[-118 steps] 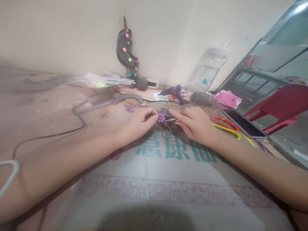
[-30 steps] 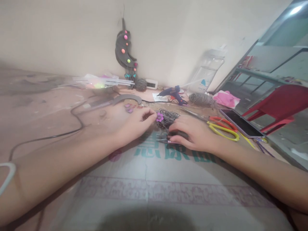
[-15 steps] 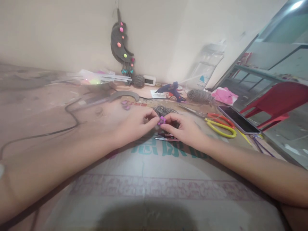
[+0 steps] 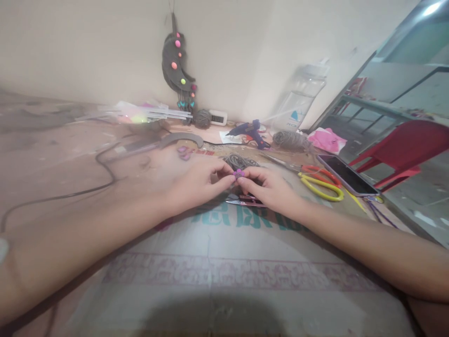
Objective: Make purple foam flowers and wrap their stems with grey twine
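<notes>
A small purple flower-like piece (image 4: 239, 173) is pinched between the fingertips of both hands at the middle of the view. My left hand (image 4: 206, 180) grips it from the left, thumb and forefinger pressed together. From the right, my right hand (image 4: 268, 185) holds its other side, with the fingers curled. Grey yarn (image 4: 240, 161) lies in a coil just behind the fingertips. Beneath the hands is a small pointed metal tool (image 4: 242, 203), partly covered by my right hand. Several purple pieces (image 4: 184, 152) rest on the table behind my left hand.
Scissors with red and yellow handles (image 4: 321, 183) and a phone (image 4: 347, 174) lie at the right. Farther back are a blue glue gun (image 4: 250, 132), a water bottle (image 4: 298, 100), grey yarn and a pink cloth (image 4: 328, 139). A grey moon ornament (image 4: 172, 63) hangs on the wall.
The purple piece has tilted between my fingertips, and its front now shows less. Both hands have shifted very slightly, with the fingertips pressing closer together.
</notes>
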Motion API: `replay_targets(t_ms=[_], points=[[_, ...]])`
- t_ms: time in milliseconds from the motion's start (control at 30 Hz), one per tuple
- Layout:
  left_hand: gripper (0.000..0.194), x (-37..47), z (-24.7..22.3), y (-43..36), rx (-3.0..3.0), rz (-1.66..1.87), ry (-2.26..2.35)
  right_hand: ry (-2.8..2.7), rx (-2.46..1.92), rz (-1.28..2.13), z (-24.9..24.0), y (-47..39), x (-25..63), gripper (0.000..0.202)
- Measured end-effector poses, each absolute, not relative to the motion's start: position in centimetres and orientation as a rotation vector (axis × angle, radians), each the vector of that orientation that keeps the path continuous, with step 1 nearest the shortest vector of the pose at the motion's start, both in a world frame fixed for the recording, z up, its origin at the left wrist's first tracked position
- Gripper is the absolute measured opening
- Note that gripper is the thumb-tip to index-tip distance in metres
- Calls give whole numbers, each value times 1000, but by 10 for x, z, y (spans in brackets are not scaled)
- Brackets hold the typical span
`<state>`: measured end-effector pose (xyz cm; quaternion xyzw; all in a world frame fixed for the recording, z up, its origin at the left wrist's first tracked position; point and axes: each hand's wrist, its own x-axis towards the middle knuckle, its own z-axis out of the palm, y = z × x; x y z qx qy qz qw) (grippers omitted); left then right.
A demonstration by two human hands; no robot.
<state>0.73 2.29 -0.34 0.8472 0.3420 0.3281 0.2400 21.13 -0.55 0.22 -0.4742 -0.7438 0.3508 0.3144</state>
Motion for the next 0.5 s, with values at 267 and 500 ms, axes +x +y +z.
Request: replay_targets(t_ms=[267, 500], points=[[21, 7, 0, 23, 2198, 914, 972, -1996, -1155, 712, 4, 0, 218, 27], [21, 8, 4, 22, 2184, 891, 1024, -1771, -1150, 771, 2, 2, 218, 6]])
